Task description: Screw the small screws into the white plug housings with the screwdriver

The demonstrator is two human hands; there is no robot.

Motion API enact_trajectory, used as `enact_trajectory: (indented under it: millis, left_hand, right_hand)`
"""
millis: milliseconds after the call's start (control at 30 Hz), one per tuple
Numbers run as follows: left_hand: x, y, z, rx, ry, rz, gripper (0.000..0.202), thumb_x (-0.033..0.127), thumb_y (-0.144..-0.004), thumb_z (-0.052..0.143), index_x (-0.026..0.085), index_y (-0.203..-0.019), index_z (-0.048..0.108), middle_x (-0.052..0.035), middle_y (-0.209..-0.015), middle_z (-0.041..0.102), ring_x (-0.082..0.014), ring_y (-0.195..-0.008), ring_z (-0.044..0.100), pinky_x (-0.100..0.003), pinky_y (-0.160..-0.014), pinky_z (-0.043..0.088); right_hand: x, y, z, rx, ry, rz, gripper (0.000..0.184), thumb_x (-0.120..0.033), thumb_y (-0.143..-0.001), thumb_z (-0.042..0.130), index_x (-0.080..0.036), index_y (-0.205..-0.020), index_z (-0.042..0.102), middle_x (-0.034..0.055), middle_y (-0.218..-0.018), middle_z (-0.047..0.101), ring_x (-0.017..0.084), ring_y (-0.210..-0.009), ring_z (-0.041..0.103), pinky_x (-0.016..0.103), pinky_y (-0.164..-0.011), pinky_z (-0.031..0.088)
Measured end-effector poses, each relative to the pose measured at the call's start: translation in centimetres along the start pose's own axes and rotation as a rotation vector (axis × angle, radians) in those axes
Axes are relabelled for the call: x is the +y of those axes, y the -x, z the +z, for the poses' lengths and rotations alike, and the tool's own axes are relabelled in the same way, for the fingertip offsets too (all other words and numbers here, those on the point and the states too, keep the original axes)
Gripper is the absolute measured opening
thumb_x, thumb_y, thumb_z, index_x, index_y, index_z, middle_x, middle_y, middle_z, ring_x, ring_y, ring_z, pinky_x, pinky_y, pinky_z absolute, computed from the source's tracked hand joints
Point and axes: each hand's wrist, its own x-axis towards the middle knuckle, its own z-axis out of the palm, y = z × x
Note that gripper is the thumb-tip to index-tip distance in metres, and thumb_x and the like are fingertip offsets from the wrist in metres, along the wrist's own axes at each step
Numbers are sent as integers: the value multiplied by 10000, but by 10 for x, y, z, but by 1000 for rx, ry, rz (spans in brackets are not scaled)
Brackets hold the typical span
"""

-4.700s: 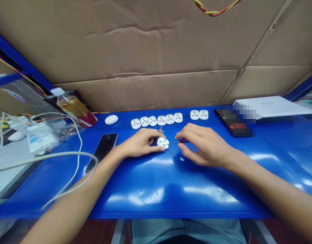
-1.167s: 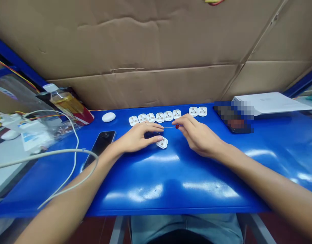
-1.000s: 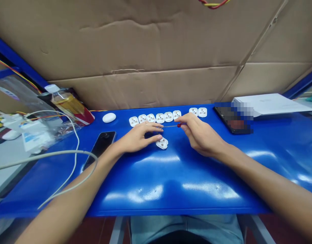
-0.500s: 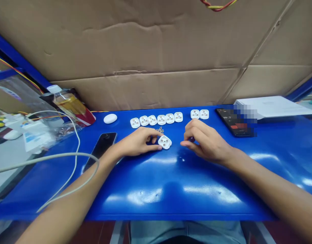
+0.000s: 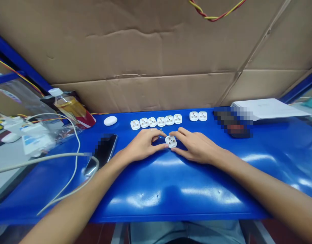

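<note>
Between my two hands is a white rounded-square plastic plug piece (image 5: pixel 171 142) with small metal contacts in its face. My left hand (image 5: pixel 143 145) pinches its left edge between thumb and fingers. On its right edge, the thumb and index finger of my right hand (image 5: pixel 196 145) close in and grip it too. Just behind the left fingertips lies a small pile of brass-coloured bits (image 5: pixel 160 131), partly hidden by my hand. Similar white plug pieces (image 5: pixel 161 121) stand in a row farther back, and a pair of them (image 5: pixel 198 116) sits to the right.
A phone (image 5: pixel 105 150) and a loose grey cable (image 5: pixel 76 162) lie by my left forearm. A white oval case (image 5: pixel 110 120) and a tilted bottle (image 5: pixel 72 106) are at the back left. At the right are another phone (image 5: pixel 234 127) and a white box (image 5: pixel 267 110).
My right hand has moved left from beside the plug piece and now grips its right edge. The dark small thing in its curled fingers no longer shows. The plug piece has shifted slightly right.
</note>
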Motion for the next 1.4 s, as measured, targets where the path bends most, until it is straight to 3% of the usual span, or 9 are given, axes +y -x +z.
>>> enact_trajectory:
  millis: [100, 200, 300, 433, 567, 800, 1033, 1200, 1400]
  left_hand:
    - [1, 1, -5, 5, -30, -71, 381, 547, -953, 675, 201, -1089, 758, 53, -583, 461, -124, -543, 418, -265, -584, 303]
    - [4, 1, -11, -20, -104, -112, 384, 543, -969, 644, 185, -977, 783, 21, -596, 562, -128, -550, 466, -266, -579, 303]
    - [7, 0, -14, -41, -130, -113, 386, 528, -984, 621, 187, -964, 801, -14, -684, 665, -137, -598, 536, -260, -587, 323]
    - [8, 0, -13, -42, -104, -117, 425, 539, -1008, 569, 185, -945, 795, 17, -589, 576, -122, -543, 461, -264, -560, 290]
    - [8, 1, -11, -48, -109, -100, 412, 516, -1011, 565, 176, -890, 763, 38, -569, 513, -108, -526, 410, -264, -552, 277]
    - [9, -1, -10, -43, -115, -87, 410, 472, -1011, 560, 154, -798, 705, 46, -563, 474, -96, -526, 373, -260, -549, 265]
    - [4, -2, -6, -48, -123, -89, 411, 501, -1003, 572, 159, -898, 774, 39, -555, 492, -100, -517, 394, -257, -555, 287]
    - [2, -2, -7, -48, -142, -92, 403, 497, -1005, 573, 164, -920, 784, 41, -548, 488, -101, -512, 404, -263, -550, 286]
    - [2, -2, -8, -55, -151, -99, 383, 486, -1003, 576, 170, -930, 782, 45, -557, 493, -100, -514, 412, -262, -555, 294]
  right_hand:
    - [3, 0, -4, -9, 32, 37, 348, -434, -1036, 544, -182, -1273, 586, 94, -1130, 676, 216, -754, 681, 305, -558, 396]
    - [20, 2, -8, -12, 106, 155, 309, -418, -1028, 533, -170, -1202, 592, 132, -1132, 695, 249, -808, 699, 309, -588, 413]
    - [43, 3, -10, -56, 123, 337, 362, -430, -1024, 521, -173, -1275, 560, 164, -1168, 717, 312, -938, 721, 340, -689, 476]
    - [62, 1, -6, -92, 133, 484, 473, -470, -1027, 490, -152, -1377, 497, 198, -1218, 724, 384, -1025, 726, 390, -756, 504]
    - [60, -7, 1, -73, 139, 578, 507, -486, -1056, 425, -158, -1442, 455, 210, -1220, 730, 402, -1045, 727, 413, -769, 522]
    - [56, -17, 7, -29, 151, 579, 506, -452, -1080, 369, -148, -1476, 448, 219, -1310, 700, 388, -1078, 717, 431, -810, 556]
    - [61, -19, 12, -12, 124, 576, 575, -488, -1085, 346, -167, -1561, 380, 219, -1379, 672, 409, -1153, 697, 477, -844, 575]
    - [67, -17, 8, -9, 125, 632, 712, -519, -1030, 463, -129, -1605, 308, 250, -1369, 671, 429, -1169, 690, 489, -885, 567]
    - [71, -13, -2, -44, 135, 664, 604, -413, -987, 503, -145, -1522, 424, 242, -1304, 702, 431, -1099, 718, 490, -862, 555]
